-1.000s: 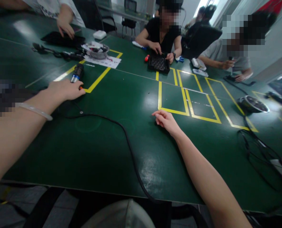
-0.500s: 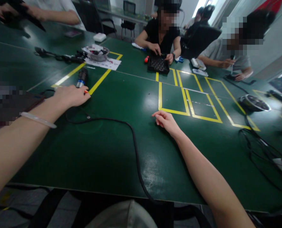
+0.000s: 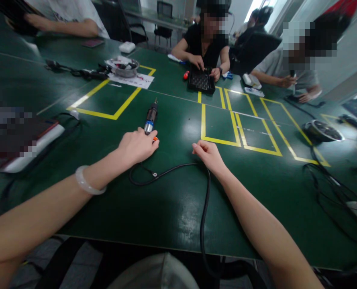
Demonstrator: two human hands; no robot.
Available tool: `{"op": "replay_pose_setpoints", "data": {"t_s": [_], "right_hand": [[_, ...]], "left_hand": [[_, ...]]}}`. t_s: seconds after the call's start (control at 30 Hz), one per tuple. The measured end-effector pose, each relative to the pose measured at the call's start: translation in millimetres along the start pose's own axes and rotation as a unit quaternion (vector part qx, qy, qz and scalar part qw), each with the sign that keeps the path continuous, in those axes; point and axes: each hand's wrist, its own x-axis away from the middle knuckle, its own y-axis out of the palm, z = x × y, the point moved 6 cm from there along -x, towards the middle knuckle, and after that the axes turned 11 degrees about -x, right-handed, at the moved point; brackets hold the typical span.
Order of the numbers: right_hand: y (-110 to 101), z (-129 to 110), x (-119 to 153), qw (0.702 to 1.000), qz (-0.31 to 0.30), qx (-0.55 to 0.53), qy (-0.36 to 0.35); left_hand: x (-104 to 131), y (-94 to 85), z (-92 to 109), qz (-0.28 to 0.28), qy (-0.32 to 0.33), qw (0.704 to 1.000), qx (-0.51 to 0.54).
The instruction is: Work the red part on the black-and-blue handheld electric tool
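My left hand [image 3: 139, 146] is wrapped over the grip of an electric screwdriver [image 3: 151, 119], which lies along the green table with its bit pointing away from me. Black and blue bands and a metal collar show beyond my fingers; an orange part peeks out by the fingertips, and the rest of the grip is hidden. A black cable [image 3: 205, 200] with a small ring terminal [image 3: 154, 174] beside it loops below that hand and runs off the front edge. My right hand [image 3: 210, 155] rests on the table with its fingers curled in, apparently holding nothing, the cable passing close beneath it.
Yellow tape frames [image 3: 220, 141] mark the table. A metal bowl [image 3: 125, 68] of small parts sits on paper at the far left, another bowl [image 3: 323, 130] at right. Across from me a person handles a black tray [image 3: 201, 81]. A dark device [image 3: 18, 136] stands at left; cables lie at right.
My left hand has brought the screwdriver rightward and nearer, out of the left tape frame. The cable has shifted right with it. My right hand stays in place, its fingers curled in further.
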Motion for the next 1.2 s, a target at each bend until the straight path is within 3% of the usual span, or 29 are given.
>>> {"op": "replay_pose_setpoints", "data": {"t_s": [0.23,0.43,0.8,1.2], "right_hand": [[14.7,8.9,2.4,0.998,-0.041,-0.047,0.007],[13.9,16.3,1.8,0.997,-0.052,-0.051,0.022],[12.8,17.2,-2.3,0.994,-0.054,-0.071,0.055],[5.0,18.0,4.5,0.970,-0.072,-0.198,0.120]], "left_hand": [[6.0,-25.1,68.7,-0.003,0.029,0.997,0.067],[5.6,-34.9,98.6,0.010,0.072,0.995,0.069],[11.9,-33.2,93.8,0.063,0.088,0.992,0.069],[17.7,-15.6,79.9,0.067,0.107,0.982,0.141]]}}
